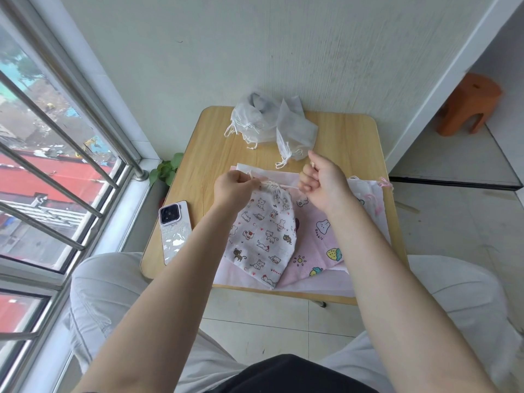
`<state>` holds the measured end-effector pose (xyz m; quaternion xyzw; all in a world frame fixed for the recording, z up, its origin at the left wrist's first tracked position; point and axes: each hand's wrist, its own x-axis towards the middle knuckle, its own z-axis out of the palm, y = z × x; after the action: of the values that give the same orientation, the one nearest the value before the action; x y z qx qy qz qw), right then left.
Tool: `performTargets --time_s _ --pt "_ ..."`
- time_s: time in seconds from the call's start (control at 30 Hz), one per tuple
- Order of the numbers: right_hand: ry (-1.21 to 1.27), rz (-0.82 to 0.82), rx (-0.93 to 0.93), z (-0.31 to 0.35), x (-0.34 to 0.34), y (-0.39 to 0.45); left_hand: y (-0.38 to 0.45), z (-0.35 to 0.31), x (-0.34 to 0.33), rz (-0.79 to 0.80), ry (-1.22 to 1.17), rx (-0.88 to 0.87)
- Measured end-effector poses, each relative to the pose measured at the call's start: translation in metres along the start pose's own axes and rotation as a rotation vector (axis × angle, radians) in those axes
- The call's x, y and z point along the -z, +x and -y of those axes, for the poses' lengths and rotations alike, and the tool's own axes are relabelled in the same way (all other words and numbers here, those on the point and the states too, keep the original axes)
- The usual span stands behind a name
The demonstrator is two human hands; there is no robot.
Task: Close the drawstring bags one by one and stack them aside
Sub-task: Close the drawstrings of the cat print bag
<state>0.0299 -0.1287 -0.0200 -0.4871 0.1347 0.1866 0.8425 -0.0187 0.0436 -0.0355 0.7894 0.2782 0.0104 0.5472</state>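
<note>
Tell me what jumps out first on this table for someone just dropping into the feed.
First, the cat-print bag at the table's centre, its mouth gathered while the left hand and right hand pull its cord apart. It lies over a pink bunny-print bag. At the far edge sit white closed bags; a phone lies at the left.

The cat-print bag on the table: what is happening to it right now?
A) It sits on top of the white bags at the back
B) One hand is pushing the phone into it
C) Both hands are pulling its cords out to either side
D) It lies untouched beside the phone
C: the left hand and right hand each pinch a cord at the gathered top of the cat-print bag, stretching them apart sideways.
</note>
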Motion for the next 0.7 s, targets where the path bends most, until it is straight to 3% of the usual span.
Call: performTargets --time_s 0.17,0.27,0.4,0.47,0.53,0.6,0.63,0.7 --pt "-0.809 -0.016 0.314 -0.005 -0.002 -0.001 -0.002 -0.002 -0.005 0.073 -0.030 -0.007" --pt "-1.275 0.082 0.290 -0.001 -0.005 -0.010 -0.004 -0.003 -0.005 0.098 -0.019 -0.020" --pt "-1.630 0.187 0.229 -0.002 -0.009 -0.016 -0.004 -0.006 -0.005 0.099 -0.036 -0.010" --pt "-1.701 0.171 0.253 -0.003 -0.010 -0.017 -0.002 -0.005 -0.003 0.029 -0.008 0.018" --pt "-1.683 0.148 0.277 -0.004 -0.010 -0.018 -0.002 -0.003 0.002 -0.147 0.136 0.033" --pt "-1.644 0.137 0.291 -0.005 -0.009 -0.018 0.001 0.004 0.010 -0.316 0.334 -0.068" --pt "-1.625 0.133 0.295 -0.005 -0.009 -0.017 0.003 0.008 0.012 -0.317 0.382 -0.181" --pt "-1.602 0.131 0.313 -0.005 -0.011 -0.017 0.004 0.009 0.014 -0.150 0.402 -0.403"
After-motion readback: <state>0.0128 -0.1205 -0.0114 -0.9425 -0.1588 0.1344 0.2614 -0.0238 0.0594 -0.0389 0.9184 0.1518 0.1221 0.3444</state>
